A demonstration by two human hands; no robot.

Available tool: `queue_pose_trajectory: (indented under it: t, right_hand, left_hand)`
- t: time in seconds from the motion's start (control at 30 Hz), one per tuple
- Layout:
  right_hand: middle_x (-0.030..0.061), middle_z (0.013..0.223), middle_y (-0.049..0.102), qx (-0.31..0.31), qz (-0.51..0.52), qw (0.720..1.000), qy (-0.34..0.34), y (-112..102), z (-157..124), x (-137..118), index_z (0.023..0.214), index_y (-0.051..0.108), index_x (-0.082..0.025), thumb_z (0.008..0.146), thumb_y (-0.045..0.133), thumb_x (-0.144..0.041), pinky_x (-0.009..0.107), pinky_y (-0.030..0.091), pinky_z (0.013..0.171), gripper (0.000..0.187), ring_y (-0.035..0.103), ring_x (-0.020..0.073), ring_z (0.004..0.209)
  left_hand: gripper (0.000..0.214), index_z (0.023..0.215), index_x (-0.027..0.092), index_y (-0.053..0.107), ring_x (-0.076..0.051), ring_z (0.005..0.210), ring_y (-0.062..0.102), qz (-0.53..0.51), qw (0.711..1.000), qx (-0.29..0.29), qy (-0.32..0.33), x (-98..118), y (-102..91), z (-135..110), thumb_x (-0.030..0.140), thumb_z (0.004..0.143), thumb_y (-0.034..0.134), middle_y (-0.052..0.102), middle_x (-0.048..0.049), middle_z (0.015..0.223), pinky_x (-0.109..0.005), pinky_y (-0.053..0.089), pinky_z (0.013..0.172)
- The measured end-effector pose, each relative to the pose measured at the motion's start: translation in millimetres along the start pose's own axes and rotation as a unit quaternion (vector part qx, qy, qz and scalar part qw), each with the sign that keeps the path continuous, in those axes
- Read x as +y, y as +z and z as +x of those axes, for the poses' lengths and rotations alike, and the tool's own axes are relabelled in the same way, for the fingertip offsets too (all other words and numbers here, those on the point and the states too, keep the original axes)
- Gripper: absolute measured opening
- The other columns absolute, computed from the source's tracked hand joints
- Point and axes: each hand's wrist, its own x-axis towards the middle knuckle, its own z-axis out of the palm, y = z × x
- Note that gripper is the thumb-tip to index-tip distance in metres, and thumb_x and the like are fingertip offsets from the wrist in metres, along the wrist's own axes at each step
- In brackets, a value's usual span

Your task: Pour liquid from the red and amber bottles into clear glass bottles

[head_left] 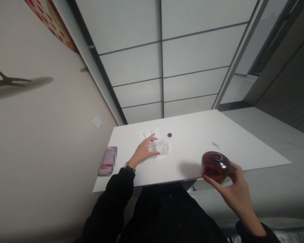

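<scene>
A dark red, rounded glass bottle (214, 170) with a round opening on top is in my right hand (236, 189), whose thumb and fingers wrap around its side. It is held above the table's front right edge. My left hand (143, 151) reaches over the table, thumb and fingers spread around the left end of a clear, box-shaped container (163, 149). Some of that container is hidden behind the hand. Just behind it lies a clear, crumpled-looking piece (145, 134), too faint to name. A small black round cap (169, 135) rests close by.
A small white piece (216, 145) lies on the right of the white table (192, 135). At the left edge is a pixelated purple object (107, 161). A wall (73, 152) borders the left side, and white panelled doors (190, 54) stand behind.
</scene>
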Motion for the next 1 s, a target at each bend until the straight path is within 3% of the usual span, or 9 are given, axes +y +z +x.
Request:
queue_pose_trajectory:
  t: [0.23,0.4,0.57,0.73,1.0]
  right_hand:
    - [0.0138,0.122,0.073,-0.009,-0.010,0.999,-0.045,15.2,14.2,-6.5,0.133,0.059,-0.021,0.074,0.085,-0.065,0.052,0.061,0.094,0.079,0.074,0.0339,0.105]
    - [0.0147,0.130,0.072,-0.043,-0.047,0.991,-0.116,26.6,31.8,-8.4,0.140,0.057,-0.022,0.083,0.081,-0.057,0.053,0.060,0.102,0.072,0.073,0.0354,0.116]
    - [0.0147,0.139,0.069,-0.091,-0.084,0.967,-0.222,38.4,50.9,-13.0,0.149,0.052,-0.025,0.092,0.076,-0.038,0.054,0.061,0.103,0.063,0.070,0.0342,0.125]
    - [0.0145,0.142,0.068,-0.121,-0.133,0.932,-0.315,51.3,66.8,-20.2,0.155,0.047,-0.027,0.094,0.070,-0.020,0.059,0.060,0.105,0.066,0.068,0.0345,0.129]
    - [0.0134,0.142,0.069,-0.127,-0.160,0.922,-0.330,59.8,73.7,-23.3,0.157,0.046,-0.029,0.094,0.068,-0.018,0.060,0.061,0.104,0.068,0.069,0.0348,0.128]
  left_hand:
    - [0.094,0.158,0.028,0.039,-0.029,0.131,0.063,-0.004,1.000,0.014,-0.007,13.8,7.2,-13.2,0.030,0.079,0.089,0.069,-0.0079,0.138,-0.050,0.044,0.118]
    - [0.093,0.155,0.028,0.040,-0.030,0.129,0.063,-0.011,1.000,0.019,-0.023,27.9,15.3,-37.2,0.025,0.076,0.090,0.069,-0.0075,0.134,-0.053,0.046,0.117]
    - [0.091,0.149,0.028,0.045,-0.031,0.129,0.063,-0.018,0.999,0.035,-0.037,35.5,23.2,-49.4,0.023,0.072,0.093,0.069,-0.0068,0.133,-0.054,0.048,0.116]
    - [0.069,0.129,0.025,0.058,-0.031,0.125,0.065,-0.023,0.997,0.050,-0.054,35.9,24.2,-49.1,0.023,0.071,0.093,0.068,-0.0078,0.130,-0.052,0.052,0.111]
    - [0.043,0.099,0.024,0.055,-0.029,0.115,0.067,0.003,0.999,0.040,-0.004,33.0,23.4,-47.5,0.023,0.074,0.091,0.071,-0.0061,0.122,-0.047,0.056,0.100]
